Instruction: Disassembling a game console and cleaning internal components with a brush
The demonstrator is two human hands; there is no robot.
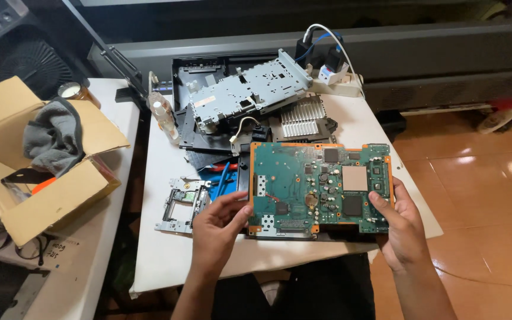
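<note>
I hold a large green circuit board (318, 186) with orange edges, chips and a square silver plate, face up above the near edge of a white table (167, 261). My left hand (217, 228) pinches its lower left edge between thumb and fingers. My right hand (401, 228) grips its lower right corner, thumb on top. Behind the board lie a silver metal chassis (250, 92), a finned heat sink (302, 117) and black plastic casing parts (200, 136).
A small metal drive frame (182, 204) lies left of my left hand. A clear bottle (164, 115) stands at the table's left edge. An open cardboard box (42, 172) with a grey cloth sits on the left table. A power strip with plugs (327, 74) lies at the back. Orange floor tiles lie right.
</note>
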